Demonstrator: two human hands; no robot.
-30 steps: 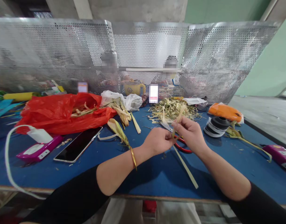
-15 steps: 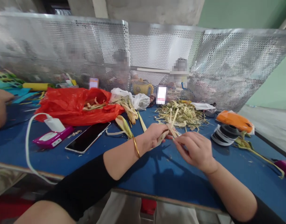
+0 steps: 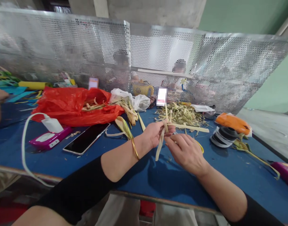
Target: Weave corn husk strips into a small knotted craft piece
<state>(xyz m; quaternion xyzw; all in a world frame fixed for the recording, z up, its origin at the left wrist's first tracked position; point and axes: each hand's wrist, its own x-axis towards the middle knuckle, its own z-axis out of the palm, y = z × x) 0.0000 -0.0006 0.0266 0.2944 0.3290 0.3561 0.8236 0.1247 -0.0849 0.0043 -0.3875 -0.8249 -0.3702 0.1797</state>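
My left hand (image 3: 155,133), with a gold bangle at the wrist, pinches pale flat strips of dried husk (image 3: 160,147) crossed and folded at its fingertips. One strip hangs down, one sticks up, and another reaches out to the right. Close beside it, my right hand (image 3: 187,152) is closed, its fingertips near the fold. A small metal tip (image 3: 174,133) shows at these fingers and a yellow curved handle (image 3: 201,147) behind the hand; the rest of this tool is hidden. Beyond the hands lies a heap of shredded husk (image 3: 184,114).
On the blue table (image 3: 134,179) at left are a red plastic bag (image 3: 61,105), a phone (image 3: 86,139) and a purple power strip (image 3: 51,138) with a white cable. At right stand black-and-white rolls (image 3: 224,137) and an orange packet (image 3: 233,123). A perforated metal screen (image 3: 158,47) closes off the back.
The husk strips have turned and spread, one now pointing right and one hanging down. My right hand has shifted left and slightly down, and the yellow handle has come into view.
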